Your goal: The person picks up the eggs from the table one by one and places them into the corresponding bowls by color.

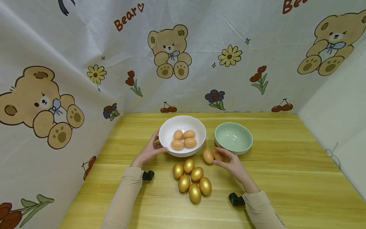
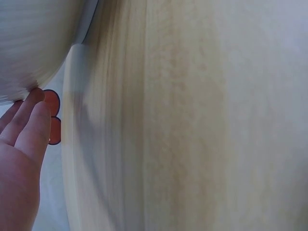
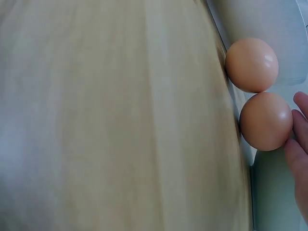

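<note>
Backdrop (image 1: pixel 200 38) reads "Bear" (image 1: pixel 125 19); right fingers (image 3: pixel 298 161) touch 1 egg (image 3: pixel 266 121).

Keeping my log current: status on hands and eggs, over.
Left hand touching white bowl. Right hand holding brown egg. Four more eggs in bowl. Neighbouring egg close alongside.
</note>
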The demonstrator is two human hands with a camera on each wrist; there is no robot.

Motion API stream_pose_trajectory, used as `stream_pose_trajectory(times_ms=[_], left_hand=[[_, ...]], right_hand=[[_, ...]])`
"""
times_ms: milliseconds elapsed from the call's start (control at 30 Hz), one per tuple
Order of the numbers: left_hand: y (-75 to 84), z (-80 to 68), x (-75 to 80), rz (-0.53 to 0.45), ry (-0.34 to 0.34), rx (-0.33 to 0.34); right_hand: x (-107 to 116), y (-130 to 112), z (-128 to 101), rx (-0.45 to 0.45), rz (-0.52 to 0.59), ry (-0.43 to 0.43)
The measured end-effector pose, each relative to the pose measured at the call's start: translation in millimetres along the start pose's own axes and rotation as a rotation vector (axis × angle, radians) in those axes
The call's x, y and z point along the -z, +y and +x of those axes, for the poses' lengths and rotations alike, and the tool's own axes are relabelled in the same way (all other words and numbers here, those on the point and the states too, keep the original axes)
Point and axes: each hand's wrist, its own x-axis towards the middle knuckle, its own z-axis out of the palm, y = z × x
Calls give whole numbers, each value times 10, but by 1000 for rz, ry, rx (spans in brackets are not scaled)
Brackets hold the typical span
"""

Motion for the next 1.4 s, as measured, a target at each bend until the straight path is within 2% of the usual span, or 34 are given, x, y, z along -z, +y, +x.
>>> stream_pose_trajectory(times_ms=[133, 367, 1000, 1100, 1300, 1400], left_hand=[[-3, -3, 0, 0, -3, -4], [-14, -3, 2, 10, -2, -20], [-16, 0, 2, -8, 1, -23], [-14, 1, 4, -9, 1, -23], [-6, -1, 5, -2, -4, -21], [-4, -7, 4, -3, -9, -23]], right_hand=[[2, 20, 3, -3, -6, -2], [20, 50, 1, -11, -82, -13], [14, 121, 10, 151, -166, -24], [7, 81, 2, 147, -184, -27], [-44, -216, -72, 113, -253, -43], [-42, -95, -68, 112, -256, -37]])
